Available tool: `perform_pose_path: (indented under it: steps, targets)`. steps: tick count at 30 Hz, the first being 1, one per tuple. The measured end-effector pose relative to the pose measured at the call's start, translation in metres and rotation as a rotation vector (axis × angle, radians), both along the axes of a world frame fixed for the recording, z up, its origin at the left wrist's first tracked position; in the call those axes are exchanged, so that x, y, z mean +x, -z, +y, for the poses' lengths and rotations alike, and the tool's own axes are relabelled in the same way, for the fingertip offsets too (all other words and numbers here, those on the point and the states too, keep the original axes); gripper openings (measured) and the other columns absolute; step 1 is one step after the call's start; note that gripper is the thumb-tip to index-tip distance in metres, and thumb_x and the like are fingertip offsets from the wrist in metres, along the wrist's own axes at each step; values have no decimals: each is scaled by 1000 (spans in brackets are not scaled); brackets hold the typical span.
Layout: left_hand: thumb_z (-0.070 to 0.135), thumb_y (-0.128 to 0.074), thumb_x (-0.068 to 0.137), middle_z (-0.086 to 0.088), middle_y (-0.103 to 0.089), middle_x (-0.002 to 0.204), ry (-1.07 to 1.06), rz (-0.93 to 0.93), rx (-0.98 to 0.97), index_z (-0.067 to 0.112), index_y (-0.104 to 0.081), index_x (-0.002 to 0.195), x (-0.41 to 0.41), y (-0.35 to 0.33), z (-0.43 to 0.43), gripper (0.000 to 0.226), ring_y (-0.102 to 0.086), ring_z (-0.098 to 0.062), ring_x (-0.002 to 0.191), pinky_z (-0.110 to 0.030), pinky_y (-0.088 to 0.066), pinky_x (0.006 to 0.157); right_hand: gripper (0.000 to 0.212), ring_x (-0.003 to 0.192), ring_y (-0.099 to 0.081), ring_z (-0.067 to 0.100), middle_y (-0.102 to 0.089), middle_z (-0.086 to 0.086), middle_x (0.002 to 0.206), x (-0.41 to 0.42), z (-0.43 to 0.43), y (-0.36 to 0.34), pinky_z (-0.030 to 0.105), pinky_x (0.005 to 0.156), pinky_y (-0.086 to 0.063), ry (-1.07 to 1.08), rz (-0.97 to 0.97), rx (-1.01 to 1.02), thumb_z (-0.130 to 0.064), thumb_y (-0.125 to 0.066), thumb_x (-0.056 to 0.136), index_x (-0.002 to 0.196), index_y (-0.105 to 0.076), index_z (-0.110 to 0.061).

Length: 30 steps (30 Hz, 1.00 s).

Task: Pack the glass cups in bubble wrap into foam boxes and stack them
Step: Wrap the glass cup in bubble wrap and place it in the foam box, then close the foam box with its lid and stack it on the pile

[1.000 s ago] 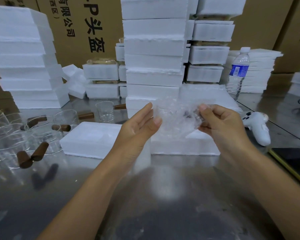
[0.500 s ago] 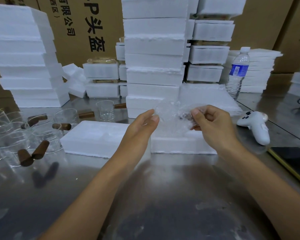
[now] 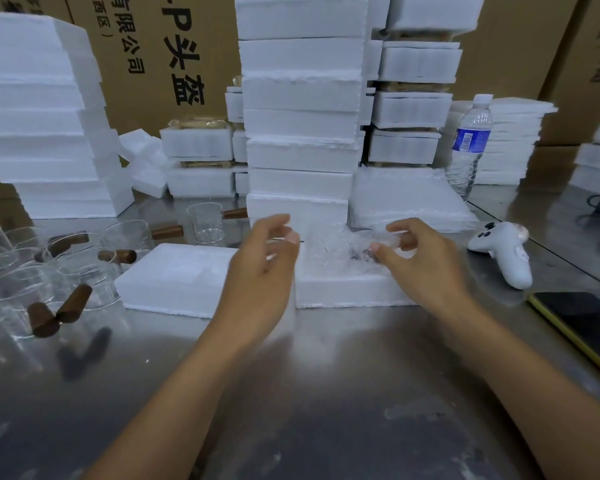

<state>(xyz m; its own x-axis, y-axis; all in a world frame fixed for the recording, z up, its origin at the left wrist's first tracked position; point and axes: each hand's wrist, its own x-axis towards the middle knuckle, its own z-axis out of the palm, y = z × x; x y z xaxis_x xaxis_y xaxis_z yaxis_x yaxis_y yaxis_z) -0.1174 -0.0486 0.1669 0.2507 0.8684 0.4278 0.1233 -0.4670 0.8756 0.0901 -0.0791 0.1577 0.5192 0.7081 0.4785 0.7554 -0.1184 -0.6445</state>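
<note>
1. Both forearms reach forward above the steel worktop (image 3: pixel 326 393), lifted clear of it so the 2 hands meet at box height.
2. The left hand (image 3: pixel 267 261) is released. Its fingers are loosely bent, the thumb stands apart and it holds nothing. It hovers just beside the bundle, probably ready to steady it. It is blurred, so I cannot tell whether a fingertip touches the wrap.
3. The right hand (image 3: pixel 423 258) grasps the wrapped cup (image 3: pixel 336 251), pinching it between thumb and fingers with the wrist tipped down. This likely keeps the wrap from springing open.
4. That cup is at the foam box (image 3: pixel 347 289), on or in its top. How deep it sits I cannot tell.
5. A 2nd foam piece (image 3: pixel 181 275) lies just to the left of the box, probably kept close as its lid or as the next box.
6. The bare cups (image 3: pixel 49 268), with brown handles, crowd the left side, and the bubble wrap sheets (image 3: pixel 409 199) lie behind the box. Both supplies are within easy reach.
7. The stack of foam boxes (image 3: pixel 302 133) rises directly behind, and it is probably where the closed box will go.
</note>
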Motion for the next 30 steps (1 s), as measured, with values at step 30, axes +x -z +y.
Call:
perform_pose_path:
  steps: [30]
  targets:
    - [24, -45, 96, 10, -60, 107, -72, -515, 386, 21, -50, 122, -36, -45, -16, 27, -58, -12, 99, -37, -53, 75, 45, 92, -52, 18, -53, 1, 110, 19, 11, 7, 25, 71, -38, -62, 474, -110, -10, -55, 87, 131, -47, -17]
